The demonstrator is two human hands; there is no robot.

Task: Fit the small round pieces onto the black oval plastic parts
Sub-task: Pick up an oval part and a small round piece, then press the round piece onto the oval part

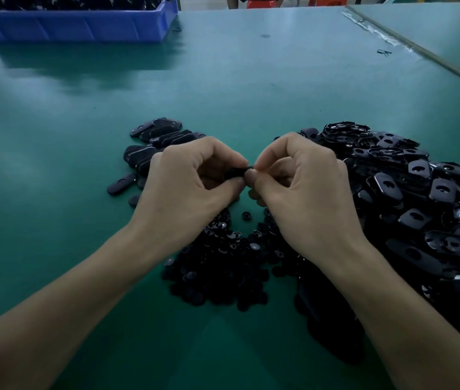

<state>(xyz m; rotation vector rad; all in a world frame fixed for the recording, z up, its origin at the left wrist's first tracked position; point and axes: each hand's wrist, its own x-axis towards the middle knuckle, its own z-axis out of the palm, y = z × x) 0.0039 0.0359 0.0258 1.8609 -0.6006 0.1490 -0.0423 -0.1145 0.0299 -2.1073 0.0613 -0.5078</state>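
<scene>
I pinch one black oval part [236, 172] between left hand [186, 181] and right hand [302, 184]; I'd press the round piece squarely.

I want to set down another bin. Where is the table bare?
Bare: the wide green table between the blue bin and the hands; also the left side, beside the smaller oval group. Crowded: the oval parts heap on the right, the round pieces at near centre.

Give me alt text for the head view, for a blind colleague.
The left hand and right hand meet above the green table, both pinching one small black plastic part. Small round black pieces lie piled beneath them; black oval plastic parts are heaped at right.
</scene>
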